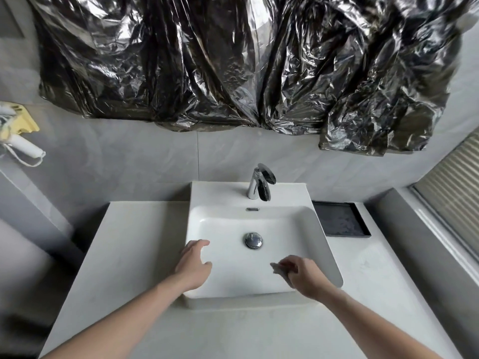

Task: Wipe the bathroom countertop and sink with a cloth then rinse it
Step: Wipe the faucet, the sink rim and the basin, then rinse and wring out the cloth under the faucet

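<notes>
White ceramic sink (324, 244) sitting raised on a pale countertop (129, 255), chrome drain plug (253, 240) lying at the middle of the basin and a chrome tap (259, 185) standing on the back ledge. Gripping a small grey cloth (278, 270) in the right hand (304, 277), fingers curling round it, over the near right part of the basin; cloth bunching up and sticking out to the left of the knuckles, too blurred to tell whether touching the ceramic. Reaching with the left hand (194, 265) over the near left rim of the sink, fingers relaxing and spreading a little, holding nothing, thumb pointing toward the drain. Both bare forearms coming in from the bottom edge across the countertop. Lying to the right of the sink, near the wall, a shallow black tray (342, 221). Hanging on the grey tiled wall above, crumpled black plastic sheeting (233, 60). Hanging at the far left, a white handle with a cord (23, 149) beside something yellow (23, 120).
</notes>
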The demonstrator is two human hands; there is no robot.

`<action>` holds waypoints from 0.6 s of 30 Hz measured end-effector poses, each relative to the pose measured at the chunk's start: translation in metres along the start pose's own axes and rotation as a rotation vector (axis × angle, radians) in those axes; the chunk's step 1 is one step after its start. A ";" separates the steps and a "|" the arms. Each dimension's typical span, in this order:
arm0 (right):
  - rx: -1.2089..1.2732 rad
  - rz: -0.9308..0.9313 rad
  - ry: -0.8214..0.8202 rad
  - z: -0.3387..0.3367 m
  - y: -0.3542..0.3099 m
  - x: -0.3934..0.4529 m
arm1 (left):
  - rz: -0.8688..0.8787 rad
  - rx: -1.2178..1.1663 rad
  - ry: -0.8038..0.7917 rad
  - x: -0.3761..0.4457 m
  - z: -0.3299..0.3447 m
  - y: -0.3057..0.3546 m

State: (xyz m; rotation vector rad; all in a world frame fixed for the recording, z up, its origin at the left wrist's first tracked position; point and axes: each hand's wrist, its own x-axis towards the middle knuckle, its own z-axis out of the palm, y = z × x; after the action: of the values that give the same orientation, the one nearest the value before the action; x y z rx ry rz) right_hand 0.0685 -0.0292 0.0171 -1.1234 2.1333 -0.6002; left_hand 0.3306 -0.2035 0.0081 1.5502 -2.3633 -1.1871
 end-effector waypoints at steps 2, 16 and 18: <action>0.090 -0.022 0.093 -0.013 -0.001 0.001 | 0.062 -0.045 0.007 0.007 -0.002 0.029; 0.063 -0.161 0.148 -0.101 -0.010 0.045 | 0.004 -0.561 -0.010 0.095 -0.007 0.219; 0.004 -0.198 0.084 -0.107 -0.006 0.057 | -0.066 -0.616 -0.021 0.109 -0.001 0.230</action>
State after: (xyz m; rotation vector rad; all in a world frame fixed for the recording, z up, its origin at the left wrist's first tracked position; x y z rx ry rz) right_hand -0.0299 -0.0701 0.0759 -1.3394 2.1041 -0.7531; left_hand 0.1056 -0.2488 0.1186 1.3954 -1.7069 -1.7302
